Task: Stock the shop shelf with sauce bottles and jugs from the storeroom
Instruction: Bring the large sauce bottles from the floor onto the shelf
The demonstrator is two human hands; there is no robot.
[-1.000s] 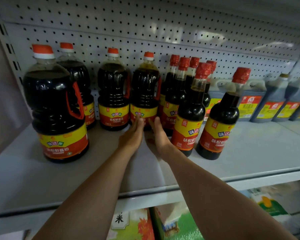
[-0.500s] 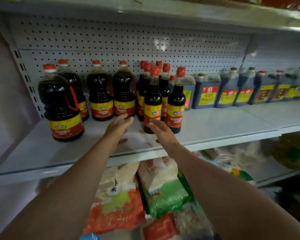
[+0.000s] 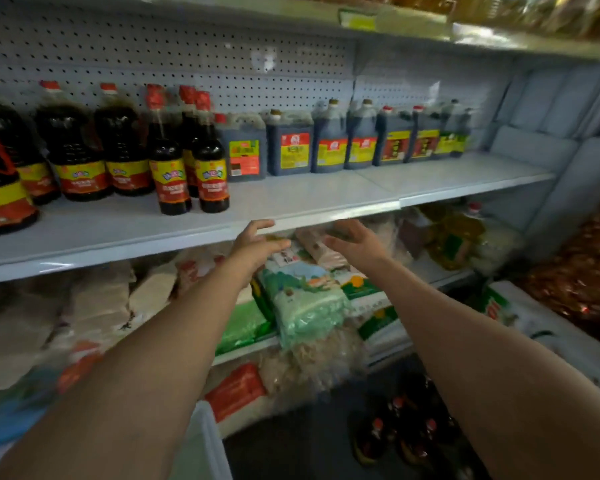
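Both hands have drawn back from the bottles since half a second ago: left hand (image 3: 257,242) and right hand (image 3: 355,241) hang empty, fingers loosely spread, just below the shelf (image 3: 309,202) edge. Sauce bottles (image 3: 187,157) stand upright left of the jugs (image 3: 329,140); more bottles (image 3: 402,434) wait on the floor beneath the shelf (blurred). Better to lift those by the body, one per hand.

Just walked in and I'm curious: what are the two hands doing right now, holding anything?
Left hand: open, holding nothing.
Right hand: open, holding nothing.
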